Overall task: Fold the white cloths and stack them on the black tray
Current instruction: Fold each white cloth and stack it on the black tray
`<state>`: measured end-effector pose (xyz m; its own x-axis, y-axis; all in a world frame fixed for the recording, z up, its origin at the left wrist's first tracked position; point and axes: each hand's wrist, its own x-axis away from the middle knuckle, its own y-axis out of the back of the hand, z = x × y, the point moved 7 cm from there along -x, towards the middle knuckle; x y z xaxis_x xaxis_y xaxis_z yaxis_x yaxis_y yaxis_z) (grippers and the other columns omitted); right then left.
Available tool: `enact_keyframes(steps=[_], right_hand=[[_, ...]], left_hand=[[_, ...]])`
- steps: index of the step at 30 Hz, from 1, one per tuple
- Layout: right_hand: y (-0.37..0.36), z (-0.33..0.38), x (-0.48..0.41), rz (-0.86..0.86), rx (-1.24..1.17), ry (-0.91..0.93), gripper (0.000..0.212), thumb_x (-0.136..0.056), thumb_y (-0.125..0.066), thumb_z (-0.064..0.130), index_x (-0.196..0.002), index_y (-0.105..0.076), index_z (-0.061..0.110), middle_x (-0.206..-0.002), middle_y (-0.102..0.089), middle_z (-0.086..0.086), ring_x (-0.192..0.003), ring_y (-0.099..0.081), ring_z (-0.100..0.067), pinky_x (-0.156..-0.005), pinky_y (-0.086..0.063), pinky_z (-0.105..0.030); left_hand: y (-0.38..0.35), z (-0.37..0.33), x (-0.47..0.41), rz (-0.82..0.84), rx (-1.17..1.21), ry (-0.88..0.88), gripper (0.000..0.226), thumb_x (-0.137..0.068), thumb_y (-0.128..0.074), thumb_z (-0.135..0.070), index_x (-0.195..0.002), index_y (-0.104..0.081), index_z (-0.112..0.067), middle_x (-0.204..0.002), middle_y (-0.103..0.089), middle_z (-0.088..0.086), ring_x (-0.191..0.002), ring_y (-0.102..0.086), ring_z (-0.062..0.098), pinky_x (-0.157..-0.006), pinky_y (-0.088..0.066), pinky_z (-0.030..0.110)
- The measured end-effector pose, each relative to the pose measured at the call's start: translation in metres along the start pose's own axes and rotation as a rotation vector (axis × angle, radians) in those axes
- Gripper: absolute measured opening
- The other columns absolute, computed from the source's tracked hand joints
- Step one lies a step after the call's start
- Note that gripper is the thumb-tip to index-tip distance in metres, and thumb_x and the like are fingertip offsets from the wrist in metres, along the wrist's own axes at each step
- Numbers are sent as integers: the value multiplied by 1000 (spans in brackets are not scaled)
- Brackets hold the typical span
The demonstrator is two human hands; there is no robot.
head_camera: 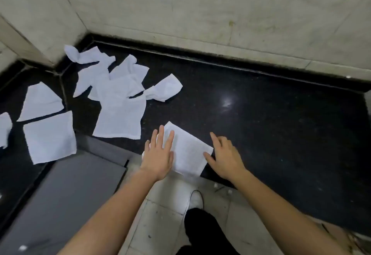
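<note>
Folded cloth (188, 150) lay centre frame at near edge of black worktop (261, 114). Long axis ran upper left to lower right, one corner pointing up-frame. Left hand (159, 156) pressed flat on its left part, fingers straight. Right hand (225, 156) spread wide, thumb touching cloth's right corner. Loose cloths (120, 104) heaped upper left, apart from hands. Grey panel (60, 194) lower left. Pale tiled wall (200, 13) behind. Light floor (166, 194) and white shoe (195, 199) below.

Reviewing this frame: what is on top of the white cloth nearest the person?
The left hand lies flat, fingers straight, on the left part of the cloth. The right hand touches its right corner with the thumb. The cloth under the left palm is covered.
</note>
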<state>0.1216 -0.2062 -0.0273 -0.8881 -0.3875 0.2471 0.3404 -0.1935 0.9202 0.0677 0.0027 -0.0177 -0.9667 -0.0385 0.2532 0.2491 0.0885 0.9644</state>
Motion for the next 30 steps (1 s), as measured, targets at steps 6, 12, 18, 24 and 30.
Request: enact_keyframes(steps=[6, 12, 18, 24, 30], right_hand=[[-32, 4, -38, 119, 9, -109, 57, -100, -49, 39, -149, -33, 13, -134, -49, -10, -119, -50, -27, -94, -47, -37], [-40, -12, -58, 274, -363, -218, 23, -94, -59, 26, -115, -65, 18, -106, -61, -1, -93, -60, -20, -79, -53, -33], [-12, -32, -77, 211, -580, -383, 3, -87, -62, 27, -90, -63, 25, -90, -64, 7, -81, -63, -12, -73, -58, -39], [74, -34, -94, -141, -576, -414, 5, -88, -65, 32, -88, -61, 35, -88, -66, 12, -85, -64, -13, -73, -56, -35], [160, -2, -82, -510, -538, -386, 5, -89, -62, 33, -91, -67, 31, -90, -66, 11, -82, -60, -9, -69, -50, -30]], left_hand=[[-21, 11, -66, 144, -172, -81, 84, -94, -39, -1, -154, 17, -18, -161, 25, 11, -150, 15, 34, -121, -14, 50], [-35, 6, -114, 221, -302, -219, 76, -96, -44, -7, -157, 0, -17, -162, -11, 13, -150, -7, 33, -120, -21, 47], [-19, 10, -143, 50, -307, -343, 33, -85, -61, -18, -118, -64, -16, -107, -59, 7, -101, -53, 29, -94, -45, 46], [77, 15, -183, -242, -59, -347, 10, -80, -72, -17, -86, -70, -9, -88, -60, 11, -84, -56, 33, -70, -46, 42], [185, 31, -176, -600, 219, -435, 9, -79, -71, -16, -85, -67, -11, -97, -60, 9, -94, -54, 30, -67, -47, 41]])
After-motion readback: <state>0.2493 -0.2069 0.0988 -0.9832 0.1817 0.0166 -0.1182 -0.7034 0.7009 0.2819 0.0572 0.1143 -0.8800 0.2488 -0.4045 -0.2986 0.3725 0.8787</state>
